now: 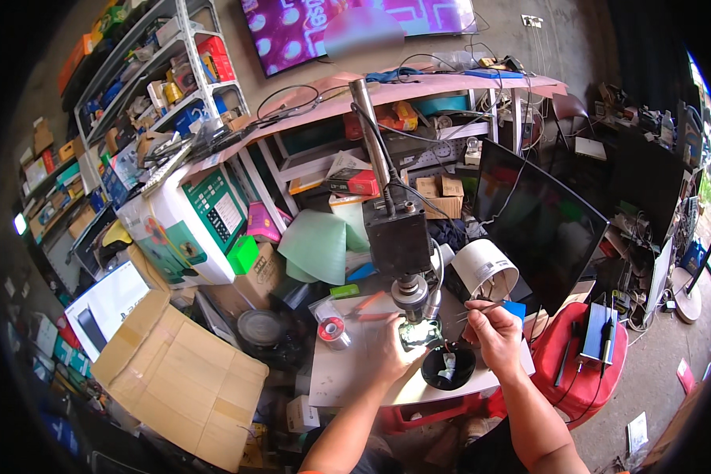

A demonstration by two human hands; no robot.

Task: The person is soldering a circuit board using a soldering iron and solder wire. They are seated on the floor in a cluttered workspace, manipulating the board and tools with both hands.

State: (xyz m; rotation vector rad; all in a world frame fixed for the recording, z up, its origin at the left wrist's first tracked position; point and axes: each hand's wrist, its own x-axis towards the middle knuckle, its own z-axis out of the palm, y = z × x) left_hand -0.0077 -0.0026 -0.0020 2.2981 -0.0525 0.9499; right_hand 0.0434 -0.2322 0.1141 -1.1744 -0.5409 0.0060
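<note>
My left hand is closed on a small circuit board, holding it in bright light under the lens of a microscope camera. My right hand pinches a thin tool that looks like tweezers, its tip apart from the board. Close below the board lies a black round housing with a whitish part inside; thin wires run between them. A solder spool stands on the white tabletop left of my left hand. Behind my right hand lies a white cylinder, open end toward me.
On the wall a screen shows a magnified circuit board. A red stool at the right bears a blue box with a pen-like tool. A dark monitor leans behind the table. An open cardboard box stands at the left.
</note>
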